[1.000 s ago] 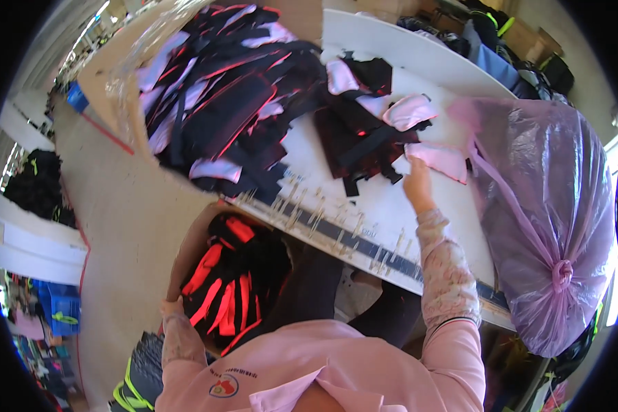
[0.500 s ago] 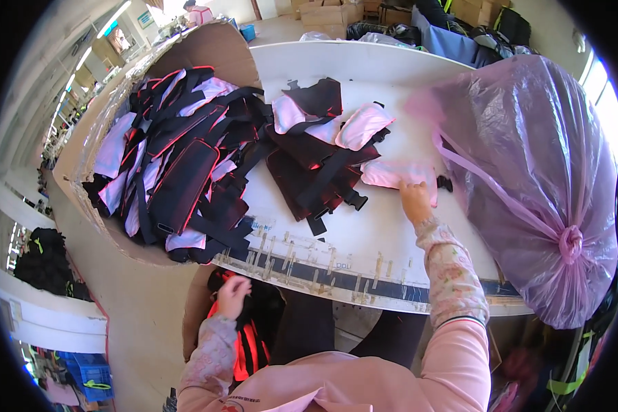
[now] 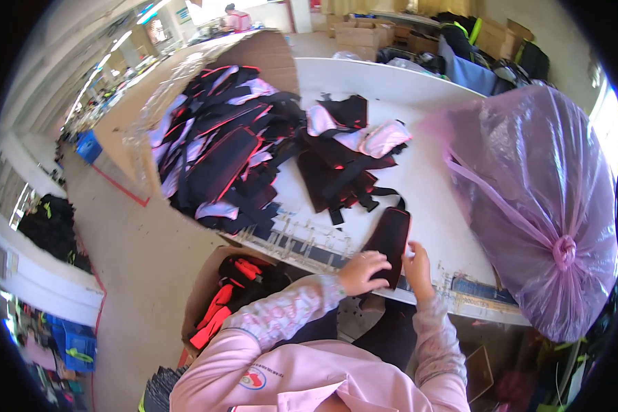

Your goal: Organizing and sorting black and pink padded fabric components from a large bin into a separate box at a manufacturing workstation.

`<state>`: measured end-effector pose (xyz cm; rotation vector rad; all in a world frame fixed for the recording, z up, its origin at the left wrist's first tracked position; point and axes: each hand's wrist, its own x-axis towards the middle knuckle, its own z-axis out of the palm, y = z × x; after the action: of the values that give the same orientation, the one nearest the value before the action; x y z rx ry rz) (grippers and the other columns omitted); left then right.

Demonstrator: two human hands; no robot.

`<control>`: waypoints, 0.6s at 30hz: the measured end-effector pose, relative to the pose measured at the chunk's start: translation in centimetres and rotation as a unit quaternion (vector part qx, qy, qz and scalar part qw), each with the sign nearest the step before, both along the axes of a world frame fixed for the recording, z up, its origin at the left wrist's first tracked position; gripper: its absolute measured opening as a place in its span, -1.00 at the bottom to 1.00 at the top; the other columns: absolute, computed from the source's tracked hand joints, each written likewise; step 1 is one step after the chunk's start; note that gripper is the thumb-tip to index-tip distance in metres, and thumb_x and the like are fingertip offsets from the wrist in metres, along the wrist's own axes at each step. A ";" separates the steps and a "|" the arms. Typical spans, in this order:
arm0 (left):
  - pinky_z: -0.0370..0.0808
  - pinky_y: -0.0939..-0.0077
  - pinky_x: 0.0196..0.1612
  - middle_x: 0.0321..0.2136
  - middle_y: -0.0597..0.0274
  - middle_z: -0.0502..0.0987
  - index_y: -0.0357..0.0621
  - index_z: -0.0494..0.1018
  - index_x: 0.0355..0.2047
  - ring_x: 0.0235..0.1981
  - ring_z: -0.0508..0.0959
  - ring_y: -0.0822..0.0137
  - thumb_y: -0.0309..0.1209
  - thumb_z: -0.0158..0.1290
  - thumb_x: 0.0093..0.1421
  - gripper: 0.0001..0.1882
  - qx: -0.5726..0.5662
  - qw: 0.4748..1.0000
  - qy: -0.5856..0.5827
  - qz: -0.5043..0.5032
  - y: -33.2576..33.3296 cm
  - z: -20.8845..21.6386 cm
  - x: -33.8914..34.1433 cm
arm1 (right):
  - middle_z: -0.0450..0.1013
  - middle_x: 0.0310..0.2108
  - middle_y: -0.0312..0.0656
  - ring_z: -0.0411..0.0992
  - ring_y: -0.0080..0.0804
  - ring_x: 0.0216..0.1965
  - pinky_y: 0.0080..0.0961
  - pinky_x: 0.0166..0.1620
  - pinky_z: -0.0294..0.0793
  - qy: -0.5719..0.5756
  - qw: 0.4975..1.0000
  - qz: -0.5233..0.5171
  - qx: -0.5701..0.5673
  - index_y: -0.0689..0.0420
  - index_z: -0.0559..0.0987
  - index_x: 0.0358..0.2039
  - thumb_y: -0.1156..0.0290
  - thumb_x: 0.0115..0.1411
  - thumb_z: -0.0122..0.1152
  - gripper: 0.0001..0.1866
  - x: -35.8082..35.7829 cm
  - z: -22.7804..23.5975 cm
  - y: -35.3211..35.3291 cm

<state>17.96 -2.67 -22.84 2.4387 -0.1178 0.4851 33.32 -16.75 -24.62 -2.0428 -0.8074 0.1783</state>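
A black padded strap [image 3: 389, 242] with red edging lies dark side up near the table's front edge, its webbing trailing from the far end. My left hand [image 3: 365, 272] is at its left side, fingers spread and overlapping the edge. At the right side is my right hand [image 3: 417, 270], thumb and fingers apart; whether it touches the edge is hard to tell. Beyond them sits a small heap of similar straps [image 3: 340, 172], some showing pale pink undersides, with black buckles. One pale piece [image 3: 384, 139] tops the heap.
A cardboard box [image 3: 264, 58] on its side at left spills a large pile of straps [image 3: 220, 161] onto the white table [image 3: 446, 230]. A tied purple plastic bag [image 3: 529, 185] fills the right end. Below the table, an open carton [image 3: 209, 285] holds red and black pieces.
The strap under my right hand has come toward me and now lies dark side up instead of pink. My left hand has risen from below the table to it. The view has shifted.
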 end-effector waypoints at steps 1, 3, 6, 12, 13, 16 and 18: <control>0.22 0.16 0.10 -0.03 0.02 0.37 -0.10 0.42 -0.14 0.05 0.31 0.01 -0.05 0.10 0.05 -0.53 0.005 0.989 0.144 -0.034 -0.1 -1.3 0.2 | 0.41 -0.20 0.03 0.42 -0.10 -0.24 -0.36 -0.24 0.43 -0.147 0.989 0.018 -0.019 0.22 0.42 -0.12 0.55 -0.01 0.18 -0.62 -1.6 -0.7 -0.7; 0.18 0.13 0.12 -0.01 0.03 0.35 -0.09 0.43 -0.18 0.08 0.29 0.01 -0.05 0.10 0.05 -0.56 0.080 0.996 0.027 -0.013 -0.2 -4.3 -0.8 | 0.30 -0.04 0.06 0.30 0.03 -0.06 -0.24 -0.05 0.34 -0.038 0.994 0.100 -0.016 0.20 0.40 -0.10 0.52 -0.08 0.27 -0.53 -4.7 0.8 -2.2; 0.15 0.13 0.14 0.00 0.05 0.34 -0.07 0.44 -0.21 0.09 0.27 0.02 -0.04 0.12 0.03 -0.56 0.052 0.998 0.029 0.000 -0.8 -4.8 -0.9 | 0.34 -0.11 0.01 0.33 0.00 -0.09 -0.23 -0.05 0.33 -0.153 0.971 0.156 -0.094 0.20 0.41 -0.14 0.49 -0.12 0.30 -0.54 -7.9 2.2 -4.3; 0.18 0.23 0.11 -0.02 0.09 0.37 -0.06 0.44 -0.18 0.05 0.31 0.08 -0.04 0.18 -0.04 -0.52 -0.061 0.993 0.095 -0.027 0.6 -3.7 -0.3 | 0.41 -0.24 -0.05 0.38 -0.07 -0.19 -0.22 -0.14 0.34 -0.194 0.974 0.089 -0.070 0.19 0.46 -0.37 0.44 -0.10 0.27 -0.75 -8.0 -0.8 -3.7; 0.18 0.23 0.11 -0.02 0.09 0.37 -0.06 0.44 -0.18 0.05 0.31 0.08 -0.04 0.18 -0.04 -0.52 -0.059 0.993 0.097 -0.028 0.6 -3.5 -0.3 | 0.44 -0.33 -0.07 0.41 -0.09 -0.26 -0.24 -0.21 0.37 -0.213 0.972 0.075 -0.070 0.20 0.47 -0.44 0.45 -0.07 0.25 -0.82 -7.7 -1.0 -3.4; 0.22 0.24 0.07 -0.06 0.15 0.40 -0.05 0.46 -0.21 0.00 0.34 0.10 -0.12 0.20 -0.05 -0.57 -0.029 0.997 0.059 -0.042 0.7 -3.2 -0.1 | 0.43 -0.53 -0.10 0.43 -0.11 -0.44 -0.31 -0.38 0.40 -0.034 0.999 -0.021 -0.009 0.22 0.46 -0.53 0.46 -0.03 0.20 -0.88 -6.7 -1.8 -2.6; 0.30 0.27 -0.03 -0.19 0.18 0.46 -0.06 0.45 -0.29 -0.10 0.39 0.11 -0.27 0.20 -0.06 -0.69 -0.008 0.999 0.048 -0.006 0.7 -3.7 0.2 | 0.41 -0.60 -0.12 0.41 -0.11 -0.51 -0.32 -0.42 0.40 0.075 0.995 -0.063 0.035 0.23 0.46 -0.55 0.45 -0.02 0.20 -0.87 -5.1 -3.9 -2.4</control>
<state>18.18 -1.96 -26.51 2.4385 -0.0870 0.3611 28.21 -19.17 -28.53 -1.9808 -0.5834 0.2268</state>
